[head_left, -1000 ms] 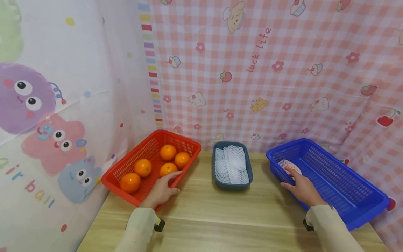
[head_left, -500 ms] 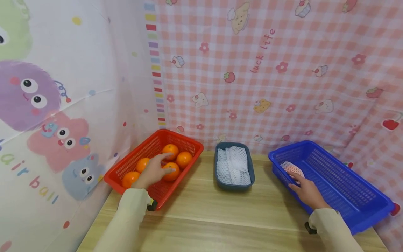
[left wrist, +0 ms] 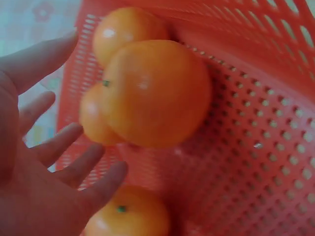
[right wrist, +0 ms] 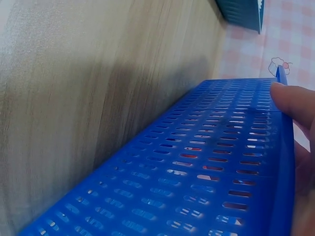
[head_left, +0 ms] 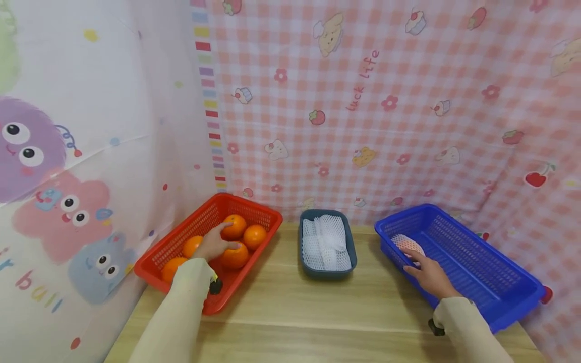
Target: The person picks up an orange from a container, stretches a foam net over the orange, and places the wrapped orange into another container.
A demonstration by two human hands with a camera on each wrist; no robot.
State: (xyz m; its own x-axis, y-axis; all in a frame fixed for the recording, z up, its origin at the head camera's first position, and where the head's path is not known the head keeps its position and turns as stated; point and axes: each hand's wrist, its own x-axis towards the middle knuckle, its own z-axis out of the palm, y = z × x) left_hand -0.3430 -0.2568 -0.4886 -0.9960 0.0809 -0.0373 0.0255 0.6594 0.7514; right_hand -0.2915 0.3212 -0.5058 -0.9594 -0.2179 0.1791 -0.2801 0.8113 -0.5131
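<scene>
In the head view, several oranges (head_left: 234, 257) lie in a red perforated basket (head_left: 247, 268) on the left. My left hand (head_left: 213, 244) reaches in over them; the left wrist view shows its fingers spread and holding nothing, beside the nearest orange (left wrist: 157, 93). On the right, a fruit in a white foam net (head_left: 404, 241) lies inside the near-left wall of a blue basket (head_left: 476, 269). My right hand (head_left: 431, 275) straddles this basket's rim, thumb outside and fingers inside by the netted fruit. The rim hides part of those fingers in the right wrist view.
Between the baskets stands a small dark teal bin (head_left: 328, 274) holding white foam net sleeves (head_left: 333, 242). All three containers sit on a wooden table (head_left: 290, 312). Checked pink cloth (head_left: 345, 131) hangs behind them, and a white cartoon-print cloth (head_left: 131, 176) on the left.
My left hand has moved from the red basket's right rim to above the oranges inside. The right hand stays at the blue basket's rim. The head view has shifted slightly.
</scene>
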